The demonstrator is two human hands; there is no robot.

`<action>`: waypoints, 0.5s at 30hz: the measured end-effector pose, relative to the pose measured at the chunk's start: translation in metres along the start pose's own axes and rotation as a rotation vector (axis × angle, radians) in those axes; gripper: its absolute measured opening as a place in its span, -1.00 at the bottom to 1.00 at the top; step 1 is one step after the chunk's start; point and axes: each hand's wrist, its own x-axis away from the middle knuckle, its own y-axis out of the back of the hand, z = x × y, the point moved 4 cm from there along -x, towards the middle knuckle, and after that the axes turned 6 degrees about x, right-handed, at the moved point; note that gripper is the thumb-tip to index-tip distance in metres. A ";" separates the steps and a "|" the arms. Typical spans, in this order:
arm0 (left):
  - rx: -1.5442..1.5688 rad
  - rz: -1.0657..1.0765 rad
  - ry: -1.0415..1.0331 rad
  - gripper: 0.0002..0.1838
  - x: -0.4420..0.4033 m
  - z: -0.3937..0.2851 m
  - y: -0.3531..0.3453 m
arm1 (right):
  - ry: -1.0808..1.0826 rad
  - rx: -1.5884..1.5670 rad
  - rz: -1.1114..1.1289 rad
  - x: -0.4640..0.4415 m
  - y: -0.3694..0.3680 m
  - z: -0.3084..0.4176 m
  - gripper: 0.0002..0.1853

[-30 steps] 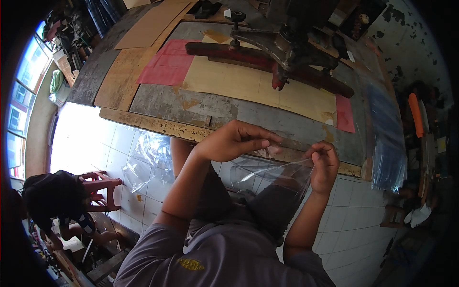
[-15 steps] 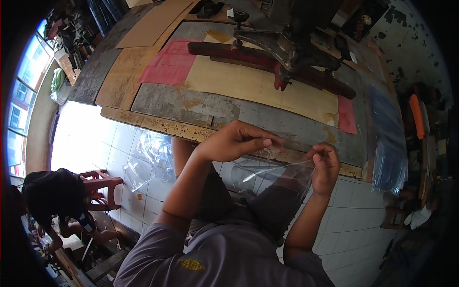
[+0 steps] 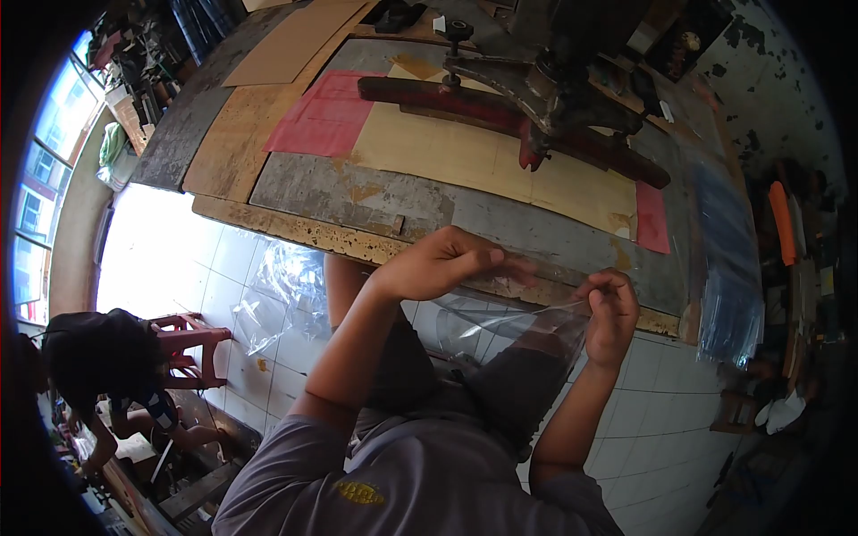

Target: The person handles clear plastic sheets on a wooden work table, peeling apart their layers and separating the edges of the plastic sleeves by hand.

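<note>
A sheet of clear plastic film (image 3: 487, 323) hangs between my two hands, over my lap at the front edge of the worktable. My left hand (image 3: 440, 264) pinches its upper left part, thumb on the near side and the fingers stretched behind, blurred through the film. At the film's right end, my right hand (image 3: 611, 314) is closed on the edge with curled fingers. Just beyond the hands lies a grey metal plate (image 3: 313, 189), carrying a cream sheet (image 3: 447, 156) with red pieces (image 3: 326, 114) at its ends.
A dark red press bar (image 3: 487, 112) spans the cream sheet. Stacked clear plastic sheets (image 3: 728, 295) lie on the table's right side. Crumpled plastic (image 3: 284, 290) is on the tiled floor at left, near a red stool (image 3: 201, 350) and another person (image 3: 107, 366).
The fingers of my left hand have shifted slightly behind the film. My right hand stays at the film's edge, and the whole view has moved a little.
</note>
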 end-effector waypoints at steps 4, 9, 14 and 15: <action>-0.151 -0.012 -0.018 -0.64 0.000 0.000 -0.001 | 0.003 0.025 -0.009 0.000 0.000 0.002 -0.82; -0.112 -0.017 -0.001 -0.59 0.001 -0.004 -0.001 | -0.002 0.019 -0.016 0.000 0.000 0.002 -0.82; -0.022 -0.029 0.019 -0.59 0.003 -0.005 -0.002 | -0.003 0.014 -0.005 0.001 0.002 -0.002 -0.81; -0.036 -0.030 0.025 -0.59 0.003 -0.005 -0.001 | -0.001 0.012 -0.008 0.000 0.001 -0.001 -0.81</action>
